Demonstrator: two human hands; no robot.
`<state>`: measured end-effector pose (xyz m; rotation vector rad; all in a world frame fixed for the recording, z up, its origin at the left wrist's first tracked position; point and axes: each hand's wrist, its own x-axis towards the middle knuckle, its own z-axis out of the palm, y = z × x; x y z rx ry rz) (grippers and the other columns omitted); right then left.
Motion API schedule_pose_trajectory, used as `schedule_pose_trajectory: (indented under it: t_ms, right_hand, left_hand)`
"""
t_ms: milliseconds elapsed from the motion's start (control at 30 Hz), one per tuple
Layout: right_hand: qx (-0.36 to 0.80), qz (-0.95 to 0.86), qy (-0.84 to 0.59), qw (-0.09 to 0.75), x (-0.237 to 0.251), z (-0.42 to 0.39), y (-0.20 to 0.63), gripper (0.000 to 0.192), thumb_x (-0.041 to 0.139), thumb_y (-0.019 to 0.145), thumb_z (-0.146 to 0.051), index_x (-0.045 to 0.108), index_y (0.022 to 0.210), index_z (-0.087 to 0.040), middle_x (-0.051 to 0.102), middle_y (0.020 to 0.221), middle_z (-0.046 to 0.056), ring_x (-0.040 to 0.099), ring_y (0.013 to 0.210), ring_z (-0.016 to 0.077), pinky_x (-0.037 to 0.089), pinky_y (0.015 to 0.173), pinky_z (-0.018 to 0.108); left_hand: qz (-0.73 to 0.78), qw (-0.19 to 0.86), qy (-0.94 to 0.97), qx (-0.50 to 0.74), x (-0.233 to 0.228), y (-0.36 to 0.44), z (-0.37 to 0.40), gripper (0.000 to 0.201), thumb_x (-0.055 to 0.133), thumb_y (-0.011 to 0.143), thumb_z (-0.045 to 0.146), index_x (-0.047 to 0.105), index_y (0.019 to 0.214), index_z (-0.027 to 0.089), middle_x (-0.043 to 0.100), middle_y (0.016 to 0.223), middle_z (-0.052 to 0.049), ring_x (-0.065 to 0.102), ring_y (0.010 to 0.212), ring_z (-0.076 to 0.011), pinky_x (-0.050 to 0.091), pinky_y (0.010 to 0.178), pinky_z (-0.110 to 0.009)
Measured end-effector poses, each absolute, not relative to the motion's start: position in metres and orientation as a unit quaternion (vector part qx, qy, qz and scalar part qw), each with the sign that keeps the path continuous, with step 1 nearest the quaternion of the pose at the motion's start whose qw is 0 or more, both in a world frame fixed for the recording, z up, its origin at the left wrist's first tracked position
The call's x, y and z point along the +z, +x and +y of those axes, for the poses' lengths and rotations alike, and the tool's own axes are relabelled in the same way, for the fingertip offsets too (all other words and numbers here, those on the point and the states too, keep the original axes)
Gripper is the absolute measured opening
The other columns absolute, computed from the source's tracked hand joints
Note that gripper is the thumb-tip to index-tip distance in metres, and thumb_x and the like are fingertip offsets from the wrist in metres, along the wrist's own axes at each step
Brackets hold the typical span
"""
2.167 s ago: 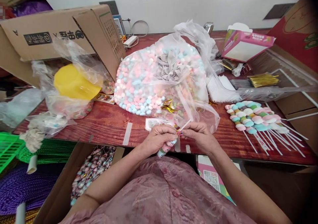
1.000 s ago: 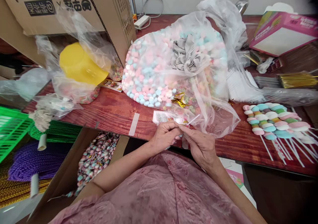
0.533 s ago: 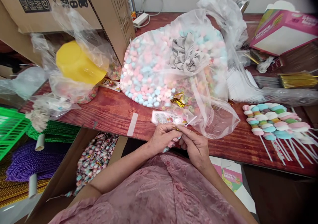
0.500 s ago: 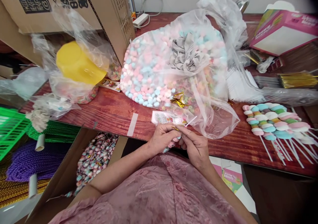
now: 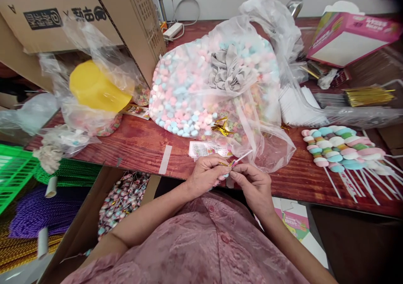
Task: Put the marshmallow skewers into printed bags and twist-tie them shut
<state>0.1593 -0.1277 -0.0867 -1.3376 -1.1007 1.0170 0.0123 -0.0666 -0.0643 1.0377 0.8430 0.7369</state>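
Note:
Close to my body, at the table's front edge, my left hand [image 5: 204, 174] is closed around a wrapped marshmallow stick [image 5: 244, 155]. Its white stick points up and right, while pink and blue marshmallows show in part beneath my fingers. A gold twist tie [image 5: 224, 164] lies at the neck of the wrapping. My right hand [image 5: 255, 188] pinches at that neck with thumb and forefinger, on the tie as far as I can see; the fingertips partly hide it. Just behind my hands lie printed cards [image 5: 204, 149]. More gold twist ties [image 5: 222, 127] rest on a clear bag.
Behind is a large bag of marshmallows [image 5: 176, 95] with a grey cloth [image 5: 228, 67] on top. Finished marshmallow sticks [image 5: 344, 149] lie at right. A carton [image 5: 138, 19] and yellow tub [image 5: 97, 86] stand left. Below the edge, a box holds many wrapped sticks [image 5: 122, 198].
My right hand has shifted slightly right, away from my left, and its fingers have opened out around the neck. The white stick has tilted a little. The camera view has shifted slightly.

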Motion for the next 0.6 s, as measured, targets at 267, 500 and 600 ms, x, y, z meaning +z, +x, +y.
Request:
schedule_pose_trajectory:
  t_ms: [267, 500, 600]
  right_hand:
    - [0.721, -0.350, -0.460, 0.382, -0.079, -0.109, 0.185, 0.032, 0.082, 0.056, -0.039, 0.061, 0.062, -0.016, 0.056, 0.051, -0.002, 0.043, 0.044, 0.0076, 0.031, 0.044, 0.021]
    - [0.361, -0.752, -0.403, 0.377, -0.067, -0.115, 0.192, 0.014, 0.054, 0.090, -0.021, 0.061, 0.078, -0.018, 0.060, 0.065, 0.000, 0.052, 0.060, 0.0108, 0.040, 0.058, 0.024]
    - [0.152, -0.871, -0.277, 0.375, -0.061, -0.121, 0.189, 0.022, 0.040, 0.093, -0.011, 0.061, 0.088, -0.016, 0.064, 0.072, 0.004, 0.055, 0.066, 0.0140, 0.043, 0.063, 0.028]
  left_hand:
    - [0.265, 0.611, 0.682, 0.302, -0.059, 0.007, -0.064, 0.020, 0.063, 0.082, 0.021, 0.070, 0.065, 0.014, 0.059, 0.066, -0.002, 0.053, 0.061, -0.0087, 0.042, 0.057, -0.020]
    - [0.318, 0.722, 0.600, 0.133, -0.051, -0.004, -0.055, 0.017, 0.070, 0.071, 0.030, 0.069, 0.066, 0.014, 0.056, 0.062, 0.001, 0.047, 0.046, -0.0058, 0.035, 0.041, -0.017]
    - [0.348, 0.772, 0.531, -0.018, -0.044, -0.008, -0.049, 0.020, 0.076, 0.062, 0.033, 0.069, 0.067, 0.015, 0.057, 0.056, 0.001, 0.045, 0.038, -0.0069, 0.031, 0.033, -0.016]
